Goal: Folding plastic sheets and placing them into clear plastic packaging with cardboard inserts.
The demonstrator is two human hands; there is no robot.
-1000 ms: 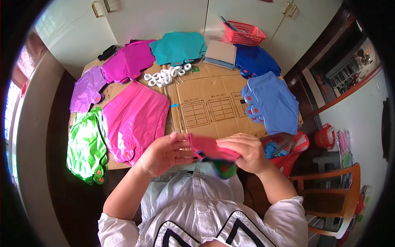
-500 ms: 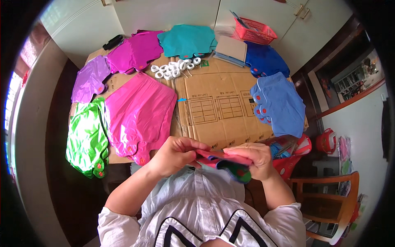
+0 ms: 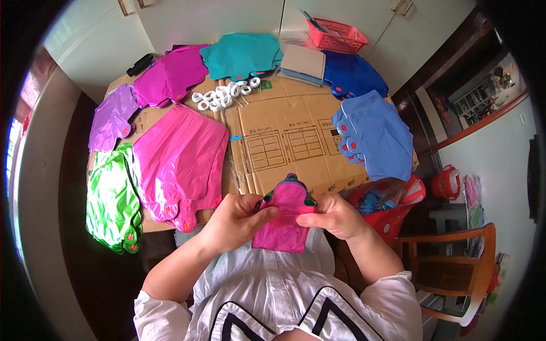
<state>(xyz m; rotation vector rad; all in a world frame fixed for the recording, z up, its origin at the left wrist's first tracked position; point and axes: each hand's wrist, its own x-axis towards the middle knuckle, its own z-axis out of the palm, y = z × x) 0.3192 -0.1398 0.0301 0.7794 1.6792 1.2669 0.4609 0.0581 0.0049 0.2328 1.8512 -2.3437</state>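
Observation:
In front of my waist, a folded packet of thin shiny sheets (image 3: pixel 283 227) is pinched between both hands. Its facing side is magenta with a rounded tab at the top, and dark green and blue edges peek out around that tab. My left hand (image 3: pixel 239 219) grips its left side, thumb lying on the front. On the right side my right hand (image 3: pixel 330 217) is closed on it the same way, thumb pressing the front. The fingers behind the packet are hidden.
Stacks of shiny sheets ring the cardboard-covered table (image 3: pixel 273 122): green (image 3: pixel 111 199), pink (image 3: pixel 182 159), purple (image 3: pixel 111 119), magenta (image 3: pixel 173 74), teal (image 3: pixel 242 54), dark blue (image 3: pixel 355 74), light blue (image 3: pixel 378 136). White coils (image 3: pixel 219 98), beige cards (image 3: pixel 303 61) and a red basket (image 3: pixel 335 40) sit farther back. A wooden chair (image 3: pixel 449 261) stands right.
The packet has turned from nearly edge-on to upright, showing its magenta face. My hands have shifted to hold its two sides. The whole view has moved slightly.

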